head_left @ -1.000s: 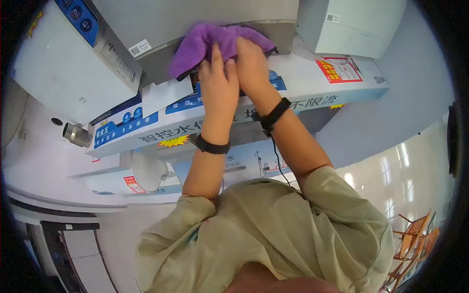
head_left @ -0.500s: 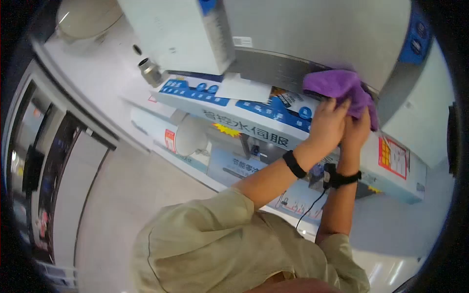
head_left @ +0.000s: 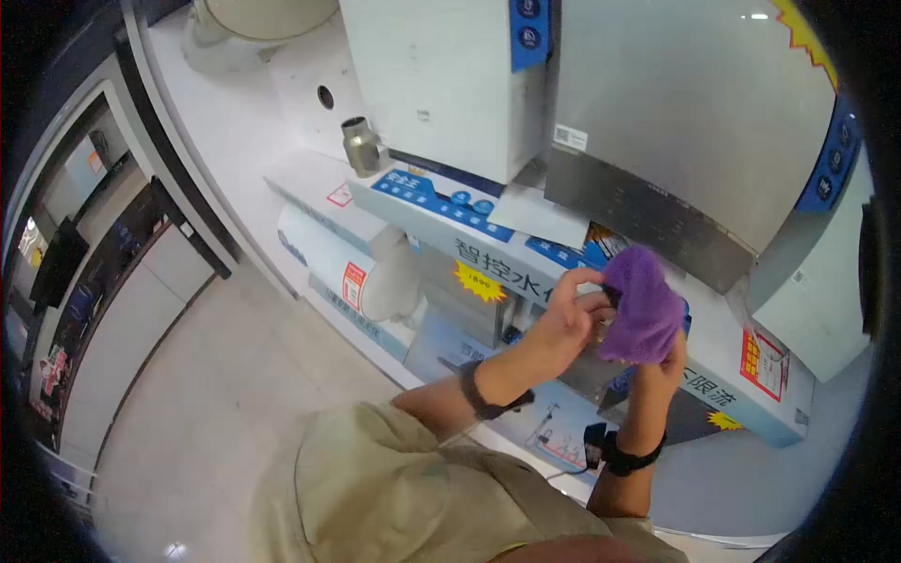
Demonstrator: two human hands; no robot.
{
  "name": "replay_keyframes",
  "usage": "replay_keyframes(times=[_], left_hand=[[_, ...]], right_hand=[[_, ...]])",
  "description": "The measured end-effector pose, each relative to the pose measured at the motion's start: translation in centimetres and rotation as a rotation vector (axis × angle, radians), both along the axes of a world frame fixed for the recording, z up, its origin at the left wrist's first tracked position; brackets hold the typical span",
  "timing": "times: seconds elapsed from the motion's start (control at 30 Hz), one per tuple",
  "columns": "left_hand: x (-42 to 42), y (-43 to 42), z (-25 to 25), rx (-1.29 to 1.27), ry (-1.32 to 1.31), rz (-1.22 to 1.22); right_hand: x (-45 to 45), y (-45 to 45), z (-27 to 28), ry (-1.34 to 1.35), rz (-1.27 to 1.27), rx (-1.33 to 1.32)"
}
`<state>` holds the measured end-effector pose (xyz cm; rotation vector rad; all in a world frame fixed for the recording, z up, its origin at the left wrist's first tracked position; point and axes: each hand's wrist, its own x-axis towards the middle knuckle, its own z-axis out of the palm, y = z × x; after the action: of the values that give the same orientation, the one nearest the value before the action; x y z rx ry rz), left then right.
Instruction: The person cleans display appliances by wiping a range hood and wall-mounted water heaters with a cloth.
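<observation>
A purple cloth is bunched up between my two hands, in front of the display shelf. My left hand has its fingers curled at the cloth's left edge, gripping it. At the lower right of the cloth, my right hand holds it from below, with most of its fingers hidden behind the fabric. Just behind the cloth stands a grey metal-fronted appliance with a dark lower band. The shelf's front edge carries blue label strips and large printed characters.
Left of the grey appliance is a white box-shaped unit. A small metallic canister stands on the shelf. A white cylinder with a red price tag lies on the lower level. Another display case stands across the floor on the left.
The cloth has come away from the appliance's lower edge, down and toward me, in both hands. My left hand has shifted left along the cloth. The view has also turned.
</observation>
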<state>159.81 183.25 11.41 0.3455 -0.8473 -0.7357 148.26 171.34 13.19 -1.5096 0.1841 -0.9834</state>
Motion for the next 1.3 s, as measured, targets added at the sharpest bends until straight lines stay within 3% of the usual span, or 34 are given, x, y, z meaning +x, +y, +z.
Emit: replay_keyframes(times=[0.1, 0.13, 0.2, 0.27, 0.33, 0.37, 0.43, 0.47, 0.57, 0.6, 0.67, 0.73, 0.8, 0.9, 1.0, 1.07, 1.1, 1.13, 1.2, 1.23, 1.3], left_hand=[[2.1, 7.7, -0.1, 0.459, 0.211, 0.097], [3.3, 10.3, -1.5, 0.659, -0.124, 0.243], [5.8, 15.2, -6.2, 0.729, -0.481, 0.349], [7.4, 20.6, -9.5, 0.650, -0.482, 0.256], [9.3, 25.5, -12.5, 0.672, -0.140, 0.031], [10.0, 27.6, -14.2, 0.667, 0.189, -0.160], [10.9, 32.2, -15.7, 0.679, 0.044, -0.152], [11.4, 33.9, -15.8, 0.680, -0.026, -0.143], [12.1, 38.2, -13.1, 0.737, 0.092, -0.172], [12.4, 38.7, -13.2, 0.601, 0.104, -0.139], [13.5, 40.8, -12.3, 0.618, 0.032, -0.060], [15.0, 42.2, -11.3, 0.648, -0.070, 0.028], [16.7, 42.9, -10.5, 0.694, -0.207, 0.121], [20.4, 43.6, -8.1, 0.718, -0.244, 0.190], [23.2, 45.6, -1.8, 0.929, -0.308, 0.394], [26.1, 46.0, 0.7, 0.872, -0.711, 0.659], [27.5, 45.9, 2.1, 0.832, -0.914, 0.787], [28.4, 45.8, 4.4, 0.814, -0.973, 0.759], [29.4, 44.9, 10.0, 0.770, -1.084, 0.696], [30.1, 44.1, 12.5, 0.744, -1.115, 0.708], [32.2, 41.9, 18.0, 0.699, -1.182, 0.706]], right_hand=[[2.0, 5.7, -2.0, 0.076, 0.350, 0.119], [2.9, 7.7, -2.3, 0.226, 0.445, 0.131], [4.8, 11.5, -3.9, 0.422, 0.603, 0.061], [6.6, 15.0, -6.2, 0.495, 0.784, -0.018], [8.2, 18.3, -7.6, 0.566, 1.024, -0.026], [9.0, 19.5, -9.3, 0.577, 1.230, 0.072], [10.6, 20.8, -13.3, 0.590, 1.639, 0.278], [11.4, 21.6, -14.5, 0.640, 1.628, 0.187], [12.8, 28.3, -9.6, 0.872, 1.067, -0.013], [13.4, 30.9, -7.3, 0.956, 0.871, -0.118], [14.4, 33.6, -6.8, 0.531, 0.502, -0.685], [15.9, 34.8, -6.6, 0.286, 0.443, -0.945], [17.7, 34.4, -6.7, 0.256, 0.721, -0.935], [16.6, 36.1, -3.9, 0.689, 0.550, -0.370], [17.5, 34.3, -1.9, 0.742, 0.509, -0.374], [17.9, 32.6, -0.2, 0.697, 0.529, -0.428], [17.7, 32.6, 2.8, 0.739, 0.551, -0.432], [17.3, 32.7, 6.5, 0.779, 0.573, -0.436], [17.5, 30.7, 11.0, 0.660, 0.461, -0.760], [17.2, 30.8, 14.9, 0.750, 0.376, -0.895], [16.3, 31.4, 22.3, 0.754, 0.262, -1.020]])
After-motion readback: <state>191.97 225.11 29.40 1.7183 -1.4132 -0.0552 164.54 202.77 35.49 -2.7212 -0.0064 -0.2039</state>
